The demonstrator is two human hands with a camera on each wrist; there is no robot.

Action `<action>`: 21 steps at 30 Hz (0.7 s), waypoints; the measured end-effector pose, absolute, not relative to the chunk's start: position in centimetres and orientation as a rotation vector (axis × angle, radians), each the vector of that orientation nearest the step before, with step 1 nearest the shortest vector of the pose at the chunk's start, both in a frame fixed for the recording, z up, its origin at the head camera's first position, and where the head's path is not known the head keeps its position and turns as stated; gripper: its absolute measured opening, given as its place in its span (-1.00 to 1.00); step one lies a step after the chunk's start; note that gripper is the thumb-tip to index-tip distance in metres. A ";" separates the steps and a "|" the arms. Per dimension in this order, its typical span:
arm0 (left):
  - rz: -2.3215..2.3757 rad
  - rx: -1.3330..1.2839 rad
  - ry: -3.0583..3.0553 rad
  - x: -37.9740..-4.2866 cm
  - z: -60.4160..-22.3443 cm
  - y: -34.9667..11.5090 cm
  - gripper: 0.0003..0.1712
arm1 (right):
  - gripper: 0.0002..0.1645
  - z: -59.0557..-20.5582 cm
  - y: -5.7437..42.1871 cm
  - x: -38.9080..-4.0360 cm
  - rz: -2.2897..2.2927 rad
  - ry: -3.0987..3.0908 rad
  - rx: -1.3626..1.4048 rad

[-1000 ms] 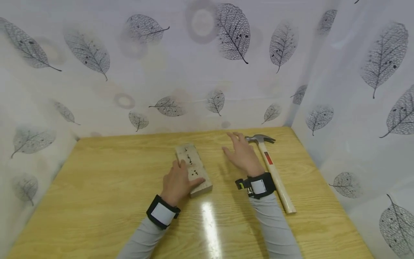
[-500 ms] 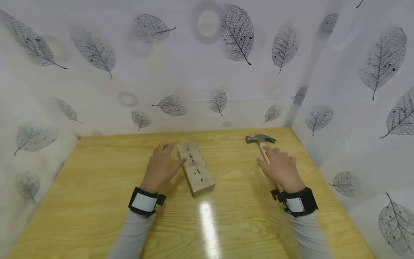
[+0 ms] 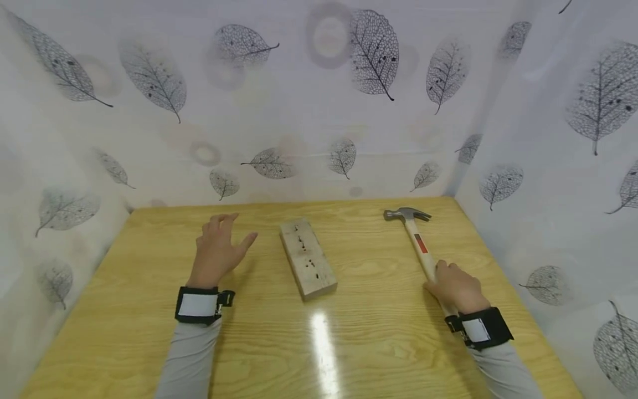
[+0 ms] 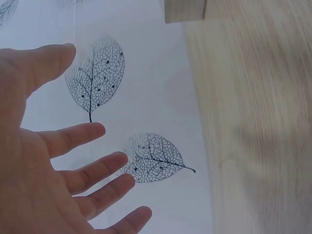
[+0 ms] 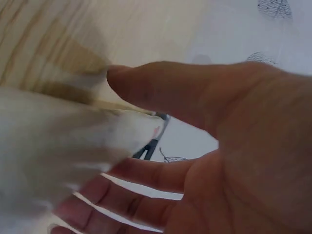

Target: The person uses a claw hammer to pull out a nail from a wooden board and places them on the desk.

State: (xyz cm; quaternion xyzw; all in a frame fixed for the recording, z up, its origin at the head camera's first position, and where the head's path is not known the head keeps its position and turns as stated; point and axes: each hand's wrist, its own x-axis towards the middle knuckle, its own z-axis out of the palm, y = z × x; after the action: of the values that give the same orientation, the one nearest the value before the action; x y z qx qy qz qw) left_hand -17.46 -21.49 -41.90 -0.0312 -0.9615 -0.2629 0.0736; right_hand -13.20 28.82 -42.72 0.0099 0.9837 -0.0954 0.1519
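My left hand [image 3: 215, 252] hovers over the left part of the table, apart from the wooden block [image 3: 309, 257]. Its fingers and thumb are spread in the left wrist view, with nothing in them. The block lies flat and bears a row of dark holes and marks. At the right lies a claw hammer [image 3: 420, 246] with a steel head and a pale wooden handle. My right hand [image 3: 456, 288] is over the lower handle. In the right wrist view, the thumb and loosely bent fingers stand on either side of the handle [image 5: 63, 146], with a gap before the palm.
The wood-grain table [image 3: 259, 343] carries the block and hammer. A pale sheet with leaf prints [image 3: 299, 111] rises behind it and along both sides. A bright light reflection crosses the table's front middle.
My left hand has let go of the block and moved left, away from it. My right hand has travelled right and down from beside the hammer head to its lower handle.
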 end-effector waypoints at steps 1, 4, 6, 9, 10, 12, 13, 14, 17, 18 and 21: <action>-0.795 -0.094 -2.890 -17.4 -41.8 -21.7 -0.10 | -0.42 -42.9 28.7 -13.4 -0.280 2.830 0.022; -0.798 -0.095 -2.898 -17.4 -41.7 -22.3 -0.11 | -0.52 -43.1 28.4 -13.9 -0.289 2.830 0.012; -0.794 -0.090 -2.897 -17.5 -41.7 -22.6 -0.12 | -0.54 -43.0 28.3 -14.4 -0.289 2.812 0.015; -0.797 -0.091 -2.891 -17.6 -41.7 -22.7 -0.14 | -0.43 -42.7 28.5 -14.8 -0.278 2.768 0.015; -0.801 -0.091 -2.888 -17.6 -41.7 -22.7 -0.14 | -0.41 -42.5 28.5 -15.0 -0.280 2.755 0.016; -0.811 -0.093 -2.886 -17.6 -41.6 -22.7 -0.15 | -0.37 -42.4 28.5 -15.3 -0.288 2.737 0.019; -0.814 -0.093 -2.887 -17.5 -41.6 -22.8 -0.15 | -0.37 -42.4 28.6 -15.4 -0.298 2.730 0.020; -0.809 -0.092 -2.891 -17.5 -41.6 -22.8 -0.16 | -0.39 -42.4 28.6 -15.5 -0.312 2.722 0.023; -0.793 -0.091 -2.893 -17.3 -41.5 -22.9 -0.19 | -0.35 -42.5 28.8 -15.7 -0.335 2.718 0.013; -0.790 -0.092 -2.893 -17.2 -41.5 -22.9 -0.20 | -0.31 -42.5 28.9 -15.7 -0.340 2.717 -0.001; -0.790 -0.092 -2.878 -17.1 -41.2 -22.9 -0.25 | -0.28 -42.2 29.4 -15.8 -0.378 2.725 -0.016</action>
State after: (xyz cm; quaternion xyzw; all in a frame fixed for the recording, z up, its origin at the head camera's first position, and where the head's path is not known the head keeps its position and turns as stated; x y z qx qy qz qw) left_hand -17.06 -22.88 -41.21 -0.0306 -0.9610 -0.2637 0.0776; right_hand -15.83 29.35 -42.21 -0.0056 0.9717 -0.1346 0.1942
